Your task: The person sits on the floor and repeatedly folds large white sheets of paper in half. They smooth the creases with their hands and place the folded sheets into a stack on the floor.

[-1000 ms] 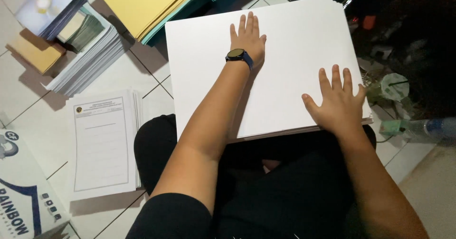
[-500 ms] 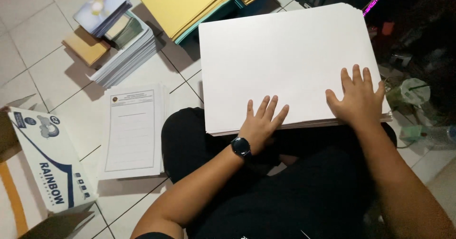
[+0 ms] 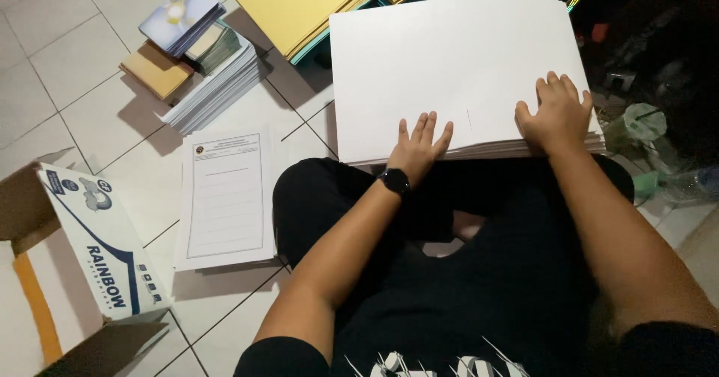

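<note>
Two hands rest on the stack of white sheets (image 3: 449, 62) lying across your lap. The fingers (image 3: 428, 126) of your left hand (image 3: 418, 149) are spread flat and open on the top sheet near the stack's near edge, gripping nothing; a black watch (image 3: 395, 181) sits on that wrist just off the edge. Your right hand (image 3: 553, 113) lies at the stack's near right corner, its fingers bent over the top sheets and pressing down, with the heel of the hand at the edge; you cannot tell from here whether they pinch any sheet.

The stack rests on your crossed legs in black trousers (image 3: 449, 272) and reaches forward over the tiled floor (image 3: 67, 55). Beyond the stack's far left corner lies a pile of yellow sheets (image 3: 299, 2). Left of the stack, on the floor, lies a thin pile of printed forms (image 3: 225, 197) with ruled lines. Farther left of the stack and beyond the forms sits a taller pile of paper (image 3: 217, 85), topped by smaller bundles and a bluish card (image 3: 180, 14), with a tan booklet (image 3: 153, 70) against its side. Far left of the stack, nearest you, stands an open cardboard box (image 3: 82, 272) with a white and blue flap. Right of the stack, dim clutter includes a clear plastic cup (image 3: 636, 122).
</note>
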